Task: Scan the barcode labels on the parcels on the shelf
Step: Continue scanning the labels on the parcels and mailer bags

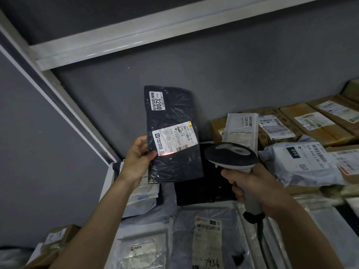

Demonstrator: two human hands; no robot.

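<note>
Your left hand (138,156) holds a black plastic parcel (172,133) up in front of the grey back wall (233,78), thumb on its front edge and the other fingers hidden behind it. The parcel stands nearly upright, tilted a little, clear of the shelf load below. Its shipping label (175,138) faces you, and a red scan line (168,153) glows at the label's lower edge beside a small barcode; the print is too fine to read apart from "1099". A second sticker (157,100) near the top reads "3200".

Your right hand (250,185) is wrapped around the grip of a barcode scanner (231,158), whose head points at the label. Whether a finger is on the trigger is hidden by the scanner head. Its cable (261,233) runs down out of the picture.

On the shelf lie more parcels: a black bag (204,183) partly behind the scanner, grey mailers (303,164), cardboard boxes (310,121) cut off at the right edge, and a mailer (209,241) marked "7936" in pen.
</note>
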